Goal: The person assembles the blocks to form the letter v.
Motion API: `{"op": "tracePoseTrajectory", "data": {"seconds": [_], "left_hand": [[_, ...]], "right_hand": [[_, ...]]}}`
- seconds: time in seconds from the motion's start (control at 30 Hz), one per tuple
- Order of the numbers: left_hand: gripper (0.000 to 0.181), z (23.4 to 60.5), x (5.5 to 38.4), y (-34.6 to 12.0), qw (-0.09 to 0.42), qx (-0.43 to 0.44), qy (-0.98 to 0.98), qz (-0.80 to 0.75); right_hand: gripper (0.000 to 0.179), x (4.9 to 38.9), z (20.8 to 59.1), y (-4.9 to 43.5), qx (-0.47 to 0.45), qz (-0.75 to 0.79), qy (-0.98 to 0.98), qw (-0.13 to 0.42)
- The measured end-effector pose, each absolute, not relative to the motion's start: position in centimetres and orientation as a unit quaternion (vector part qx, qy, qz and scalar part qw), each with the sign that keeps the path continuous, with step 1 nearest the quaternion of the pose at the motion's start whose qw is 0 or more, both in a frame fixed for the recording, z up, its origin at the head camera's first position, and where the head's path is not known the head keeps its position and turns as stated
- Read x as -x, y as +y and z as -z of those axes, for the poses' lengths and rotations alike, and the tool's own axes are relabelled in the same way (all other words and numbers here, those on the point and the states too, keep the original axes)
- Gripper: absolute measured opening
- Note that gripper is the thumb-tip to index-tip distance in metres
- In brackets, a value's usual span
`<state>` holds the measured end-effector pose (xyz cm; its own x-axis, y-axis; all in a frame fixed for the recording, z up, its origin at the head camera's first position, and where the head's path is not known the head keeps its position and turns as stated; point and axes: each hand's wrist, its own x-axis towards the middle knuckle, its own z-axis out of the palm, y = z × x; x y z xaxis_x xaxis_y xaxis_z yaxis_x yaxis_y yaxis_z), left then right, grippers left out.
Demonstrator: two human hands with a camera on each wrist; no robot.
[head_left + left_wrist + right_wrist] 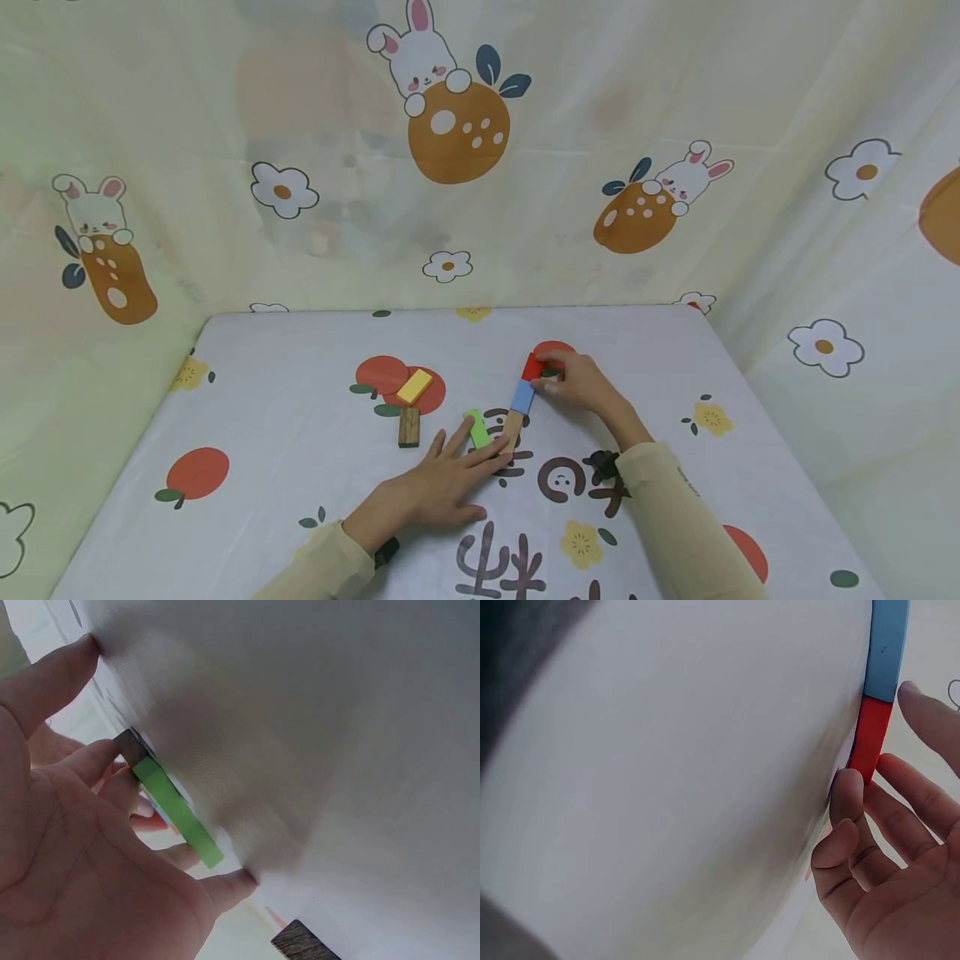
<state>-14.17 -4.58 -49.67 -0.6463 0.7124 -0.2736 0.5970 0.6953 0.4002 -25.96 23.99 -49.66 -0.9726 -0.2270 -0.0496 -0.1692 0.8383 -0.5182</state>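
Note:
A red block [532, 367], a blue block [522, 397] and a tan wooden block [513, 427] lie end to end in a slanting row on the cloth. At the far end, fingertips of my right hand [576, 385] touch the red block, while its thumb is beside the blue one. The right wrist view shows the red block [871, 737] meeting the blue block [887, 652]. My left hand [435, 493] has its fingers spread, a fingertip at the tan block's near end. A green block [477, 430] lies by the left fingers, partly hidden in the head view.
Left of the row, a yellow block [415, 387] lies just beyond a dark brown wooden block [408, 427]. A white printed cloth [285, 400] covers the table. Patterned curtains [337, 242] hang behind and at both sides.

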Motion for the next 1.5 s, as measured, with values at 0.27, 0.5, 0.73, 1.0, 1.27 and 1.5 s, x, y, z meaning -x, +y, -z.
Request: {"op": "tracePoseTrajectory", "data": {"seconds": [0.27,0.5,0.73,1.0,1.27,1.5], "left_hand": [[0.085,49.64,14.14,-4.57,0.204,-0.368,0.897,-0.132],[0.086,49.58,14.09,-4.56,0.209,-0.362,0.898,-0.14],[0.085,49.61,14.1,-4.61,0.209,-0.366,0.896,-0.138],[0.085,49.82,14.19,-4.51,0.205,-0.367,0.897,-0.134],[0.084,49.79,14.16,-4.54,0.204,-0.368,0.897,-0.134],[0.084,49.78,14.17,-4.57,0.205,-0.371,0.896,-0.13]], "right_hand": [[0.051,25.89,49.76,23.98,0.097,0.268,0.957,0.054],[0.052,25.88,49.85,23.93,0.094,0.266,0.957,0.058],[0.053,25.77,49.83,23.83,0.101,0.262,0.958,0.059],[0.051,25.65,49.61,23.76,0.112,0.257,0.958,0.058],[0.051,25.35,49.45,23.55,0.115,0.259,0.957,0.057],[0.053,25.48,49.65,23.53,0.117,0.245,0.961,0.054]]}}
